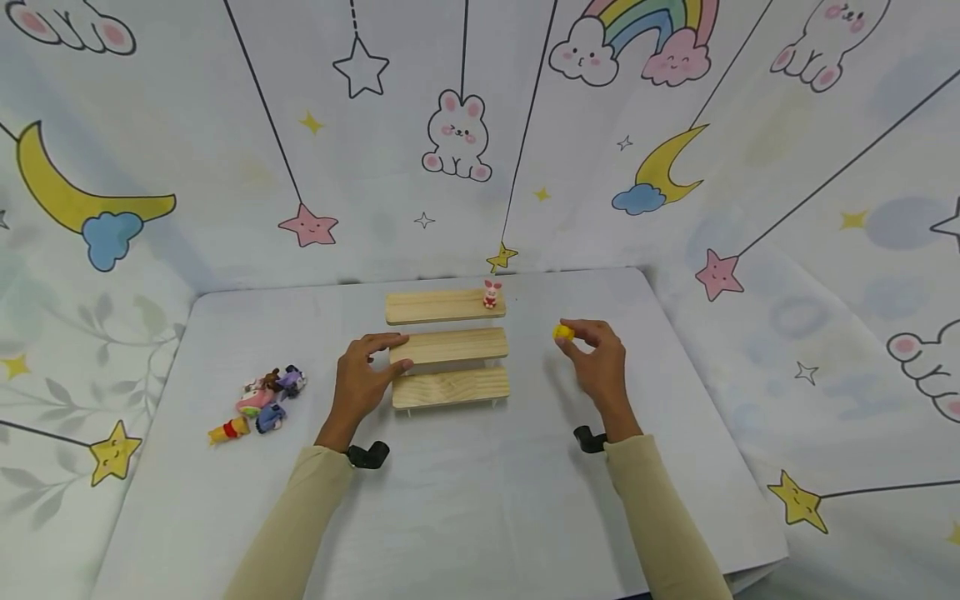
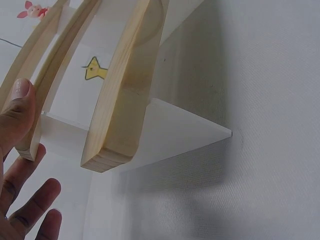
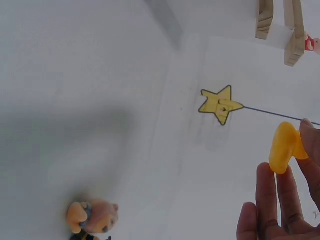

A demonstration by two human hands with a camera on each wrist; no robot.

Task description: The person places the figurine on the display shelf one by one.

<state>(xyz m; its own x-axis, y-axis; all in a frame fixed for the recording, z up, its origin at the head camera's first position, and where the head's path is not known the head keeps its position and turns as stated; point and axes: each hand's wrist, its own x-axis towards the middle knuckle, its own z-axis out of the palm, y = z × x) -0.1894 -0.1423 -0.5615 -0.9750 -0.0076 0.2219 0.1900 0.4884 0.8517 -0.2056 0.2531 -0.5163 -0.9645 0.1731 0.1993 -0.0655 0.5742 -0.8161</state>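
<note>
My left hand [image 1: 363, 379] grips the left end of a three-tier wooden display shelf [image 1: 450, 388] at its middle board; in the left wrist view the thumb lies on that board [image 2: 60, 60]. Between thumb and fingertips my right hand [image 1: 600, 367] pinches a small, rounded yellow toy [image 3: 283, 147], held up to the right of the shelf. A pink-and-red piglet figurine [image 1: 491, 295] stands at the right end of the top board.
On the left of the white table [image 1: 465, 500] several small figurines lie in a cluster, among them a yellow-and-red bear [image 1: 228, 430] and a blue-grey figurine [image 1: 270, 418]. The right wrist view also shows a brown bear figurine [image 3: 102, 216]. A patterned cloth wall [image 1: 390, 167] stands behind.
</note>
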